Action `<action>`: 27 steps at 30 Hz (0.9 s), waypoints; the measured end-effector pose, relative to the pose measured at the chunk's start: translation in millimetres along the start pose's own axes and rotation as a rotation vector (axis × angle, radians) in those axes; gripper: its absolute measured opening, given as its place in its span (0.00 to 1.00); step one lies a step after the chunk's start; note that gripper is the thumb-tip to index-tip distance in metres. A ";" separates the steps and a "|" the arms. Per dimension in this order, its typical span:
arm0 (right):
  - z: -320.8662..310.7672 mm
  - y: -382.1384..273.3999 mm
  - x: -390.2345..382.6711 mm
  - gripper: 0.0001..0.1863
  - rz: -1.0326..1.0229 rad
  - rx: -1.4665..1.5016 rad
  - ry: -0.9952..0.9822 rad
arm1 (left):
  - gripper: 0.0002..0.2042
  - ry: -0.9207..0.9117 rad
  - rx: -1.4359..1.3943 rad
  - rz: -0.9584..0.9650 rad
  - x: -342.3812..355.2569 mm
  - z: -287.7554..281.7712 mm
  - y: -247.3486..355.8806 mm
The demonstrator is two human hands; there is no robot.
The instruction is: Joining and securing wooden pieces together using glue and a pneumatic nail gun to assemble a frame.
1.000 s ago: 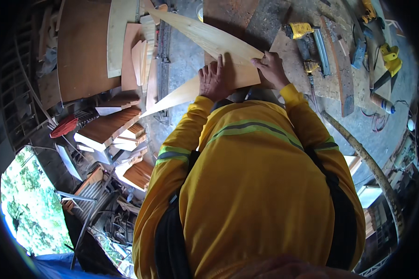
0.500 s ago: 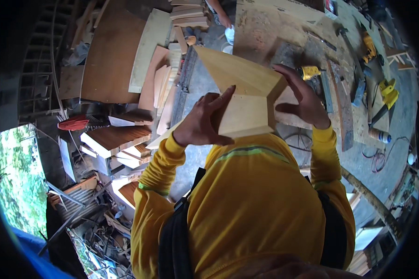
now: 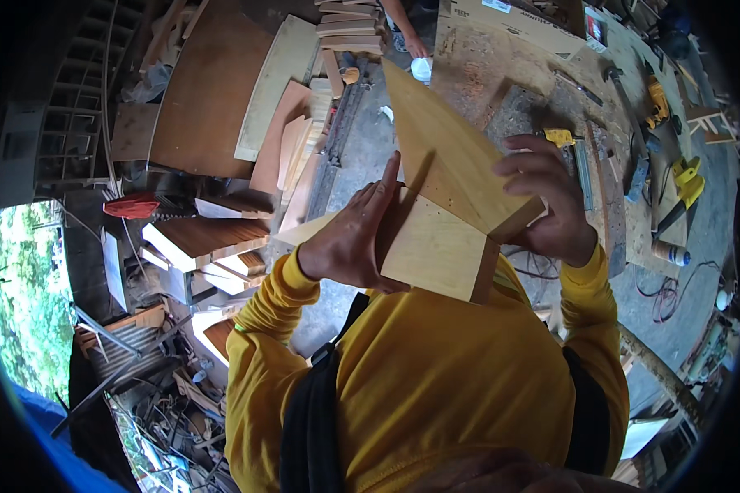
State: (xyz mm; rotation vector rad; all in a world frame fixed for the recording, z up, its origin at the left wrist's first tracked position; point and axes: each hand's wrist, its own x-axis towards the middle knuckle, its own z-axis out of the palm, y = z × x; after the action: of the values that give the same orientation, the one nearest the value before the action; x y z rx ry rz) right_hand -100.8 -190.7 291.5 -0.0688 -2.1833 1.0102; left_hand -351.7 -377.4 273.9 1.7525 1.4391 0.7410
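Between my hands, in front of my chest, is a pale wooden piece of joined boards (image 3: 437, 248). One long board (image 3: 446, 135) tapers to a point away from me, and a shorter block-like part faces me with small dark holes along the joint. My left hand (image 3: 349, 228) grips its left side, thumb low and forefinger stretched along the edge. On the right, my right hand (image 3: 551, 204) wraps round the corner of the long board, fingers curled over its edge. A further pale wooden part (image 3: 306, 230) juts out left behind my left wrist.
A workbench (image 3: 477, 57) ahead holds a hammer (image 3: 621, 86), yellow power tools (image 3: 656, 99) and a yellow handsaw (image 3: 687, 182). Another person's hand (image 3: 415, 45) is near a white container (image 3: 422, 70). Stacked boards (image 3: 210, 240) stand at left; a wooden pole (image 3: 662, 370) lies lower right.
The wooden piece has turned and tilted, its pointed end moving farther away and right and its block end coming nearer me. My right hand's fingers have curled over the edge.
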 end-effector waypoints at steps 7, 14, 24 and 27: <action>-11.9 -18.7 47.3 0.23 -0.327 -0.166 -0.270 | 0.76 -0.228 -0.149 0.243 10.7 -34.7 -1.9; -10.1 -20.0 91.5 0.26 -0.341 0.171 -0.393 | 0.76 -0.294 -0.149 0.174 7.8 -67.0 8.8; 18.9 -26.5 136.9 0.27 -0.497 0.011 -0.232 | 0.60 -0.047 0.002 -0.159 -33.2 -117.2 68.9; 36.5 -29.9 140.3 0.28 -0.511 -0.019 -0.224 | 0.46 0.755 0.331 0.066 -24.6 -53.4 96.3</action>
State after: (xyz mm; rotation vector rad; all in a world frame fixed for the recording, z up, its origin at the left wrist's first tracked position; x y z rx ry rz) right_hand -220.6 -189.1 378.5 0.5903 -2.2380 0.7272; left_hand -346.7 -401.4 384.0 1.8593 2.0973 1.3596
